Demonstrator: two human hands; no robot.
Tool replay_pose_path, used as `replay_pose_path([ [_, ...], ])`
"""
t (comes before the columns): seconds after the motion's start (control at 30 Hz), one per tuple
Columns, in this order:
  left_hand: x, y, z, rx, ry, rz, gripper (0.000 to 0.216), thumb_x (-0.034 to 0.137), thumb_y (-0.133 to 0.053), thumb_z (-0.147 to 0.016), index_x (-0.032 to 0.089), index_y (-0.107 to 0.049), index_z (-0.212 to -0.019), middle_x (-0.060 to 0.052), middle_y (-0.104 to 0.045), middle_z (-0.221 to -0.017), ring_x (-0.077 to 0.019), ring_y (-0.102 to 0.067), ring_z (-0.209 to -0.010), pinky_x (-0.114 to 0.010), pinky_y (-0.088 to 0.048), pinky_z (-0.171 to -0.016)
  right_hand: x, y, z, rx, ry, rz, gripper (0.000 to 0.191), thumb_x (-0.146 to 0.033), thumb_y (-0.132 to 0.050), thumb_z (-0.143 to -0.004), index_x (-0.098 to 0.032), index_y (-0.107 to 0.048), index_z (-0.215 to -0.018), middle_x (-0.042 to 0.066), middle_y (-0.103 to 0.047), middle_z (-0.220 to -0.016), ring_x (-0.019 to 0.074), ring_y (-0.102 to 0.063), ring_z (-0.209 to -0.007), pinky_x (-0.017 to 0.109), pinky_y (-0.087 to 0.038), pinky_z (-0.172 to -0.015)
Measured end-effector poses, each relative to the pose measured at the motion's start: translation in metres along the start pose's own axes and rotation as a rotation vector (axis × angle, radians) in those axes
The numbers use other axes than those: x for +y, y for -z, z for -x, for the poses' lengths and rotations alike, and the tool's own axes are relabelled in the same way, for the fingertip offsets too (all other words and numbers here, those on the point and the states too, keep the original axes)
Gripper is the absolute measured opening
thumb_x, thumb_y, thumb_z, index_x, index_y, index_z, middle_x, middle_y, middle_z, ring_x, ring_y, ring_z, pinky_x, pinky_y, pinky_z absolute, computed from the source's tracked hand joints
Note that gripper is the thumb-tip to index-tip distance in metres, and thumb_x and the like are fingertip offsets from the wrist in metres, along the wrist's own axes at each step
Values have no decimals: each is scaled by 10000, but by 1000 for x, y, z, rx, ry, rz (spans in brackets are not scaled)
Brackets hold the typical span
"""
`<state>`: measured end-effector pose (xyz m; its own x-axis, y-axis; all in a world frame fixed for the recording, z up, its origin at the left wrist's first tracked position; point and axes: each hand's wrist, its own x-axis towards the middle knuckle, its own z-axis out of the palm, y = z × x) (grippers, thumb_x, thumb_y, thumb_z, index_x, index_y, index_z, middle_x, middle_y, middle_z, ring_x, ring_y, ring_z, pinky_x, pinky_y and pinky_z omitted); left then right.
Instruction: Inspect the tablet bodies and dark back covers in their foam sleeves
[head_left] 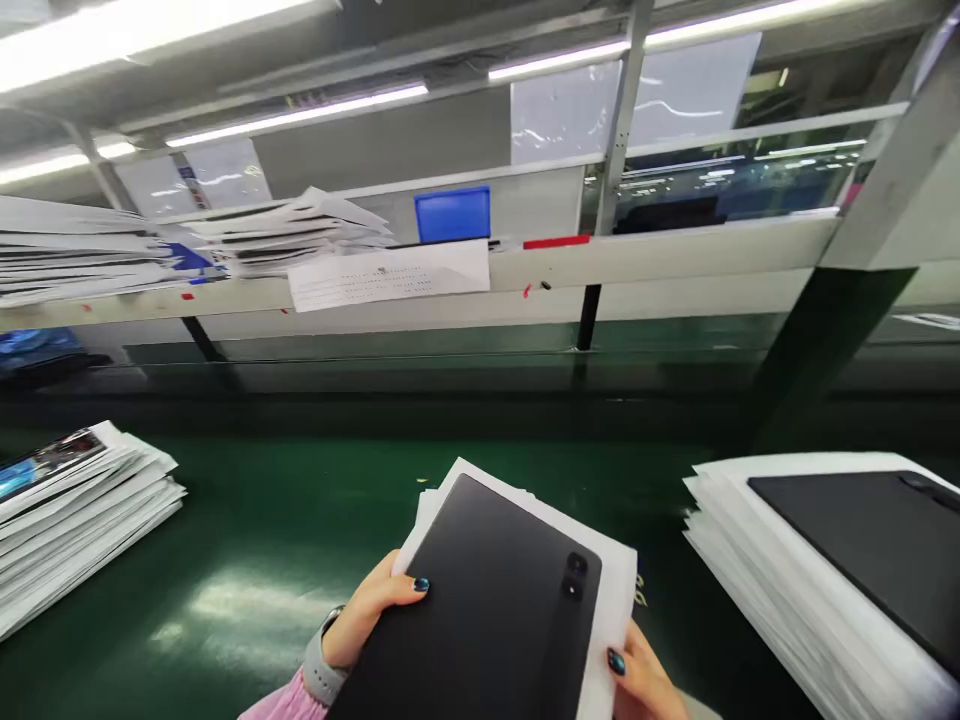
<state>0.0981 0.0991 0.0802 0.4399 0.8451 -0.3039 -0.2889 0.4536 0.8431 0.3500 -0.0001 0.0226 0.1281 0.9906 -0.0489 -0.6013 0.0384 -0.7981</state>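
Note:
A small stack of white sheets (622, 580) is gripped between my two hands at the bottom centre. Its top bears a dark grey tablet back (495, 610) with two camera lenses near one corner; whether this is printed or a separate piece I cannot tell. My left hand (382, 605) clasps the left edge, thumb on the dark face and fingers underneath. Along the lower right edge, my right hand (643, 675) pinches the sheets with its thumb on the white border. The fingers below the stack are hidden.
To the right lies a thick pile of white sheets (757, 560) topped by a similar dark tablet back (877, 550). Another pile (97, 510) is at the left on the green table (247, 560). Overhead, a shelf (660, 250) carries paper stacks (292, 235) and a blue tray (452, 214).

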Motion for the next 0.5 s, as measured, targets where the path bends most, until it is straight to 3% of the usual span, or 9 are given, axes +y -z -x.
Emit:
replay_pose_path([
  [0.17, -10, 15, -14, -21, 118, -56, 296, 200, -769, -600, 132, -688, -877, -52, -744, -775, -221, -691, -691, -293, -526, -671, 3, 6, -6, 18, -49, 42, 424, -455, -804, -637, -190, -739, -962, 121, -752, -952, 303, -697, -761, 414, -531, -777],
  [0.33, -19, 31, -19, -51, 198, -77, 409, 194, -788, -569, 127, -716, -966, -70, -757, -820, -274, -707, -779, -305, -533, -679, 1, 1, -2, -7, -123, 72, 503, -367, -787, -605, -180, -717, -1066, 125, -748, -969, 354, -680, -909, 448, -502, -856],
  [0.5, -17, 31, -17, -147, 235, -82, 555, 220, -783, -588, 101, -685, -1121, -116, -758, -899, -331, -705, -855, -343, -553, -698, -5, -6, 4, 47, -184, 64, 445, -276, -735, -577, -184, -741, -1012, 95, -759, -804, 384, -673, -955, 483, -492, -882],
])
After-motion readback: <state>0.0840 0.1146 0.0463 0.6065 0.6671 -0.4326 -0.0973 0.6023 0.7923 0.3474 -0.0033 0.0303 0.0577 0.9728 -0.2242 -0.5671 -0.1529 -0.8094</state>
